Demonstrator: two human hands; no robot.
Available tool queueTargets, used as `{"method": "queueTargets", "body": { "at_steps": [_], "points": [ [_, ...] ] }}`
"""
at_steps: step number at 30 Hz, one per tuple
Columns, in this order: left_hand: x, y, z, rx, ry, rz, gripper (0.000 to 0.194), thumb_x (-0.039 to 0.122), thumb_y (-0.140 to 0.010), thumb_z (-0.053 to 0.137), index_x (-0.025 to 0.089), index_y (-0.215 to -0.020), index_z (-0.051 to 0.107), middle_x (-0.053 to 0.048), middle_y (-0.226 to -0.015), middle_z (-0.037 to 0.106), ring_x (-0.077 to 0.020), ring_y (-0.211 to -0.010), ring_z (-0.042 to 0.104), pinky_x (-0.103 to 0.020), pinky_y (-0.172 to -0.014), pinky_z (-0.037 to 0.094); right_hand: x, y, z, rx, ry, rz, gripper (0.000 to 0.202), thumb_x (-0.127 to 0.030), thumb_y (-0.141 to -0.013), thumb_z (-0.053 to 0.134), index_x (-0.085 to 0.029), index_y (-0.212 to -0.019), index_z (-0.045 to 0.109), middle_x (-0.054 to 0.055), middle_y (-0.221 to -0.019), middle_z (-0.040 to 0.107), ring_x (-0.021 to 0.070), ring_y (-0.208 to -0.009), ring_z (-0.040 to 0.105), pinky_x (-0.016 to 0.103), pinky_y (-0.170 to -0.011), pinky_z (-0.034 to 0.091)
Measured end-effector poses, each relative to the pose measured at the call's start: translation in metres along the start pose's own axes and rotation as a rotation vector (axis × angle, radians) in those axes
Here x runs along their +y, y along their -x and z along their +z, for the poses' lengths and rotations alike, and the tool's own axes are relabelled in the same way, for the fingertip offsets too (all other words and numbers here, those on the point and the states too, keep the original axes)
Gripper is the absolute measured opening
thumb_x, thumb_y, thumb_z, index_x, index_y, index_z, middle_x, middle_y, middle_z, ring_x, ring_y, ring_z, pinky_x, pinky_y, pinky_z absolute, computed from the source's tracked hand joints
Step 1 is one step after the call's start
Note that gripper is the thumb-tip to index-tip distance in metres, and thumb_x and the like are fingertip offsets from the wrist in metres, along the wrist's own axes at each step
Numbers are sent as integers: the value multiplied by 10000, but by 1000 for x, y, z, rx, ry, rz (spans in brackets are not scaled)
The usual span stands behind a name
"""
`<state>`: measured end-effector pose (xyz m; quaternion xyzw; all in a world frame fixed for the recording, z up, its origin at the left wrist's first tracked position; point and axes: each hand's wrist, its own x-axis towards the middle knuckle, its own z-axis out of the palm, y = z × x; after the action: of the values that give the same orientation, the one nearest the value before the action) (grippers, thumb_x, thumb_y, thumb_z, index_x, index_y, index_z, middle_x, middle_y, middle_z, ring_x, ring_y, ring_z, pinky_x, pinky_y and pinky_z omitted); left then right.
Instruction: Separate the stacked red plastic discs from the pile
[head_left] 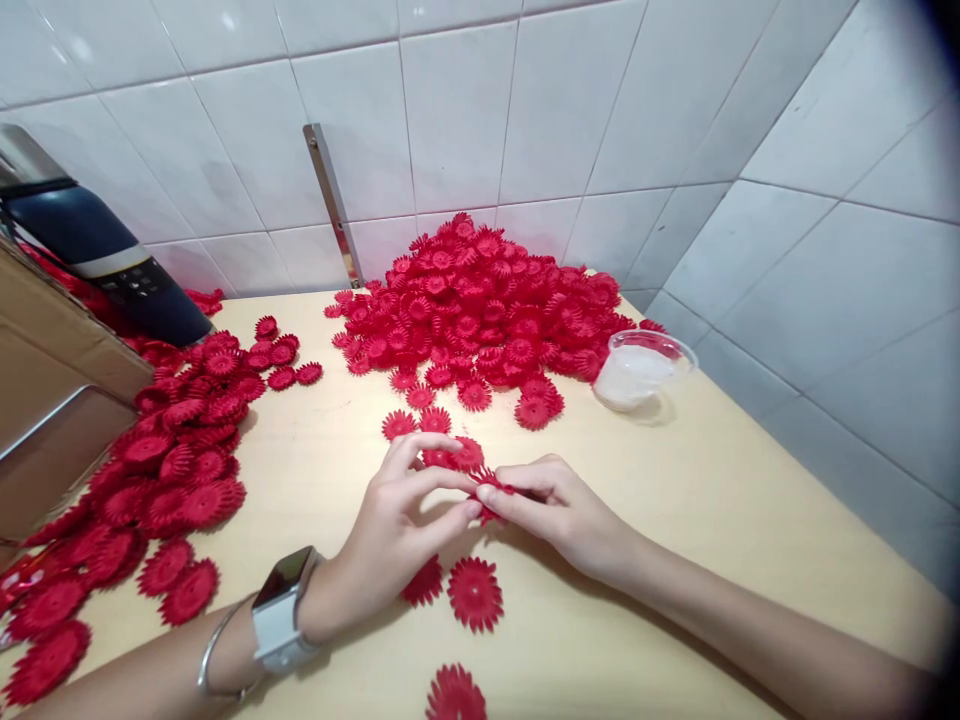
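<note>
Between my two hands, over the middle of the table, is a small red flower-shaped piece point(489, 490) with a toothed edge. My right hand point(566, 515) pinches it between thumb and fingers. My left hand point(412, 505) grips its left side with thumb and index finger, the other fingers curved above. Flat on the table nearby lie more red fringed discs, one just below my hands point(475, 594) and another partly under my left hand point(424, 582). The fingers hide much of the held piece.
A large heap of red flower pieces point(480, 310) stands against the tiled wall. A clear plastic cup point(637, 370) sits to its right. On the left are another pile of red discs point(180, 470), a cardboard box point(60, 370) and a tilted dark blue bottle point(97, 240).
</note>
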<state>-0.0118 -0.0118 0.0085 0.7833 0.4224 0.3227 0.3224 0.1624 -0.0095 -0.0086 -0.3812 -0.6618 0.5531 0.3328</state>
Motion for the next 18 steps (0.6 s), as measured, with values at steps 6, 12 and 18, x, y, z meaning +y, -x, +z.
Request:
{"method": "queueTargets", "body": {
  "at_steps": [6,12,18],
  "points": [
    [-1,-1,0,-43,49,9,114,187,-785,523,223,-786,632,-46,-1047,495,-194,-1010,472,-355,-881,396,0,0,0,-125,-105,-8,341,-303,-854,414,-146,-552,430,-45,-524,346,68,-482,302,211,-451,239],
    [0,-1,-1,-109,95,14,119,154,-776,531,220,-808,624,-37,-1043,498,-179,-1008,475,-335,-885,392,-3,0,0,-151,-56,-31,359,-318,-841,438,-136,-535,475,-51,-510,300,64,-475,263,213,-442,214],
    [1,-1,-2,-82,80,-12,119,177,-802,498,212,-761,603,-33,-1033,482,-173,-992,473,-339,-882,383,-5,1,-1,-155,-31,-37,316,-266,-859,386,-138,-589,488,-39,-528,386,73,-491,350,206,-469,270]
  ]
}}
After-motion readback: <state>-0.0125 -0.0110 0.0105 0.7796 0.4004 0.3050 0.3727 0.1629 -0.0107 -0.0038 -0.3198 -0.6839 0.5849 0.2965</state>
